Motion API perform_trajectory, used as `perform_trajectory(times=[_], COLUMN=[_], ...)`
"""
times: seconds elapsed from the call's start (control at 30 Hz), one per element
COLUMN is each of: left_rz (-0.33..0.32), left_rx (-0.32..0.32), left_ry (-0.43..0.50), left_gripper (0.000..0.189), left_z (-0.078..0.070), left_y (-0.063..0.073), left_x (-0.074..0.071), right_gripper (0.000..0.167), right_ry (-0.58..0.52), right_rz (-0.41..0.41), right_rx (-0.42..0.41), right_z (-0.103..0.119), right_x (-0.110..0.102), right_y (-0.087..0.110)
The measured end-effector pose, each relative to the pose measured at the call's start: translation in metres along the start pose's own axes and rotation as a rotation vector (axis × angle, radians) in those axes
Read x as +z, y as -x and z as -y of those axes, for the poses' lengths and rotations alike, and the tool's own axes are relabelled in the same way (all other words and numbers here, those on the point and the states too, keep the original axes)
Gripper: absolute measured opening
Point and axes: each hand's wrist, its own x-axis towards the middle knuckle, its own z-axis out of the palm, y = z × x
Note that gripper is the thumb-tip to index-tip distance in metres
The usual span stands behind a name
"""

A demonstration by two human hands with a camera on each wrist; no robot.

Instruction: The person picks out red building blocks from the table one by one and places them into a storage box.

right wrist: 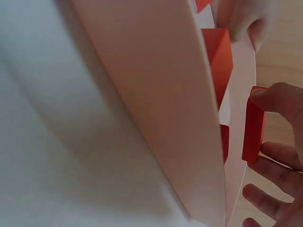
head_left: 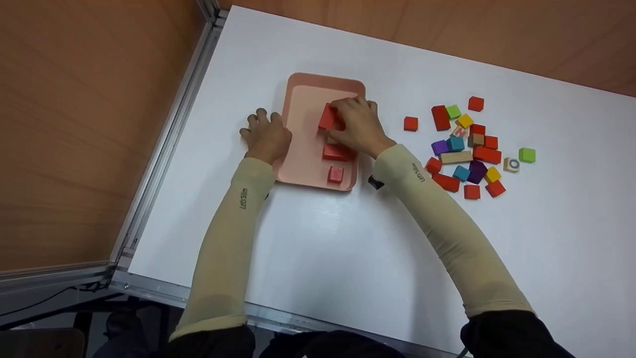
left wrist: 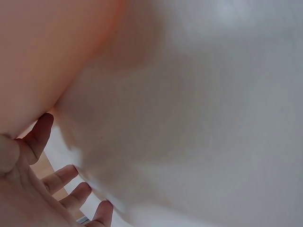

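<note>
A pink tray (head_left: 304, 124) lies between the two hands. My right hand (head_left: 361, 124) pinches a red rectangular block (head_left: 327, 117) over the tray's right half. In the right wrist view, thumb and fingertips grip this block (right wrist: 254, 124) at its opposite ends. Below that hand, a red oblong block (head_left: 336, 152) and a small red cube (head_left: 336, 174) sit in the tray. At the tray's left side is my left hand (head_left: 267, 136), its fingers spread and loosely bent. The left wrist view shows its thumb (left wrist: 40, 135) right by the tray wall (left wrist: 52, 56).
Right of the tray, a loose group of red, blue, yellow, green, purple and wood-coloured blocks (head_left: 455, 157) covers part of the white table (head_left: 318, 243). One red cube (head_left: 411, 124) sits apart, nearer the tray. Wooden panels (head_left: 99, 124) stand along the left and far sides.
</note>
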Motion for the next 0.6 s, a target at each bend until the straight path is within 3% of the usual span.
perform_trajectory(times=[0.37, 0.6], left_rz=[-0.035, -0.008], left_rx=[0.022, 0.009], left_ry=[-0.008, -0.007], left_gripper=[0.039, 0.039], left_z=[0.001, 0.002], left_y=[0.001, 0.000], left_x=[-0.001, 0.001], right_gripper=[0.067, 0.066], right_ry=[0.040, 0.094], right_rz=[0.016, 0.047], right_rx=[-0.029, -0.018], right_z=[0.002, 0.005], right_x=[0.020, 0.026], right_y=[0.002, 0.000])
